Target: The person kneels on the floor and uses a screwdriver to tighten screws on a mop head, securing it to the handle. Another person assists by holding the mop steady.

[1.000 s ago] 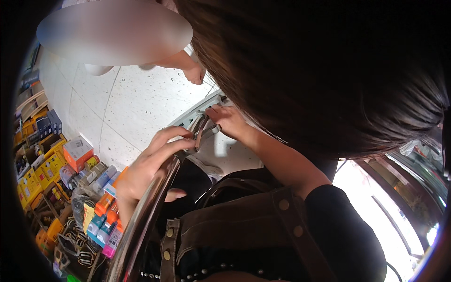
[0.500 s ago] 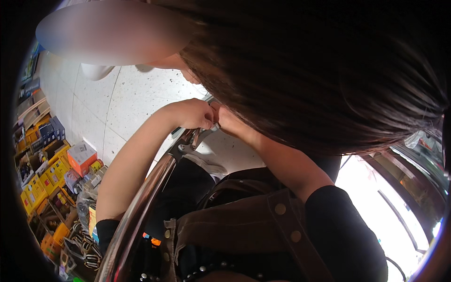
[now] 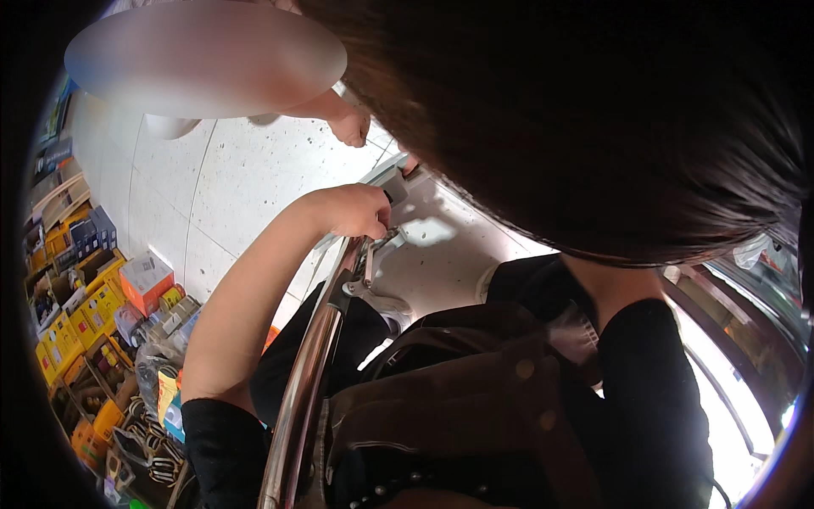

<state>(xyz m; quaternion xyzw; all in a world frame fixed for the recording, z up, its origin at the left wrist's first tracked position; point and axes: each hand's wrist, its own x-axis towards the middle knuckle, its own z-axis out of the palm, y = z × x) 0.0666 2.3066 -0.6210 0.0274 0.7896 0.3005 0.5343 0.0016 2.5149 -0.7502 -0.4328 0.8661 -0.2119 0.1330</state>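
Head camera: left hand (image 3: 365, 211) pinches metal frame (image 3: 393, 185); right hand (image 3: 411, 164), grip unclear; tray (image 3: 181, 487) holds striped bundles (image 3: 163, 468).

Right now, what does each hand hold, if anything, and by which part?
Left hand: apparently the metal frame, gripped just beyond its chrome tube. Right hand: cannot be told; hair mostly hides it.

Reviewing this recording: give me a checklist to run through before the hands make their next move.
1. Left hand near the far end of the chrome tube: ok.
2. Its grip: cannot tell; the back of the hand hides it.
3. Right hand hold: cannot tell, mostly hidden.
4. Unobstructed view: not ok; dark hair covers the upper right.
5. Other person's hand apart from the left one: ok.
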